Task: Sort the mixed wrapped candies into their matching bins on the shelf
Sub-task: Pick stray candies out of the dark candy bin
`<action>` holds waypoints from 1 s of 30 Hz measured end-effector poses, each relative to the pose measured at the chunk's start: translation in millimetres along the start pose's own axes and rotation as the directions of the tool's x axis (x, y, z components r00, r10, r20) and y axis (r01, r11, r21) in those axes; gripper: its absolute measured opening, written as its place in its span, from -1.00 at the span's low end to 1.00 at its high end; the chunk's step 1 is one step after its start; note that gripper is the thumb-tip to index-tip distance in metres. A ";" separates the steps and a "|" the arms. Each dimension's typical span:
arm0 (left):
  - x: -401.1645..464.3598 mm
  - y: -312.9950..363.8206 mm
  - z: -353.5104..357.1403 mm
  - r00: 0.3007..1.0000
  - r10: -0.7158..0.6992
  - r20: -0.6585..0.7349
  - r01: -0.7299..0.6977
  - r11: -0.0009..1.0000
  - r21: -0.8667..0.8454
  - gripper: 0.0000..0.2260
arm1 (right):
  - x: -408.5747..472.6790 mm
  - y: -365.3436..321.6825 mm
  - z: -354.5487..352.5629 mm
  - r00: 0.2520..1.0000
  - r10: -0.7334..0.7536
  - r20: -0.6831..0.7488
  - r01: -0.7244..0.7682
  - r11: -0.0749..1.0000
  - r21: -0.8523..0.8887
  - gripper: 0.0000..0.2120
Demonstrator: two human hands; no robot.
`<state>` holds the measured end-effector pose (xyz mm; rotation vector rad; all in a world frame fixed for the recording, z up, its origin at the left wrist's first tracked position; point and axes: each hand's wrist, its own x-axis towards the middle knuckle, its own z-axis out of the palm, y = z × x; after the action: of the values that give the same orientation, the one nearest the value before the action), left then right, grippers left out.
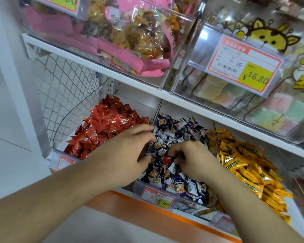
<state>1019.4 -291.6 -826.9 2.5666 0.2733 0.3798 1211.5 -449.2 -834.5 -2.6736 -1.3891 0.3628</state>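
Observation:
Three clear bins sit side by side on the lower shelf: red candies (pixel 105 125) on the left, dark blue and white candies (pixel 175 128) in the middle, yellow candies (pixel 242 163) on the right. Both hands are in the middle bin. My left hand (pixel 128 153) lies over its left side with fingers curled into the pile. My right hand (pixel 191 160) has its fingers bent around a stray red candy (pixel 166 159) that lies among the blue ones; whether it pinches the candy is unclear.
A price tag (pixel 158 199) reading 19.90 hangs on the middle bin's front. Above, a white shelf (pixel 130 79) carries clear bins of pink snack packs (pixel 130 41) and pastel sweets (pixel 253 95). A wire mesh panel (pixel 65 81) closes the left end.

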 end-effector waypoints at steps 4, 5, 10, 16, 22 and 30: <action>0.5 -1.0 0.9 1.000 -0.003 0.002 0.002 1.000 0.004 -0.60 | 2.8 3.9 1.3 1.000 0.008 0.014 -0.008 1.000 -0.009 -0.62; 0.6 -1.1 0.9 1.000 -0.004 0.001 0.004 1.000 0.003 -0.60 | 3.7 4.5 2.3 1.000 0.007 0.016 -0.007 1.000 -0.012 -0.59; 0.1 -0.6 0.4 1.000 -0.001 0.001 0.001 1.000 -0.006 -0.60 | 9.2 5.4 5.9 1.000 -0.026 0.009 0.027 0.996 -0.080 -0.62; -0.3 0.5 -0.6 1.000 -0.002 0.002 0.002 1.000 -0.002 -0.61 | 11.7 2.7 7.7 0.999 -0.019 0.027 0.021 0.996 -0.086 -0.60; -0.3 0.9 -1.7 1.000 0.002 0.007 -0.002 1.000 0.007 -0.60 | 11.6 2.2 6.0 0.999 0.033 0.003 -0.033 0.999 -0.029 -0.70; 0.5 -0.5 -1.3 1.000 -0.004 -0.008 0.004 1.000 0.006 -0.62 | -4.6 -6.3 -15.8 0.988 0.056 -0.144 -0.026 0.978 0.208 -0.79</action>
<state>1019.4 -290.5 -825.9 2.5704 0.2822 0.3879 1208.1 -449.1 -817.2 -2.5073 -1.1859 0.2862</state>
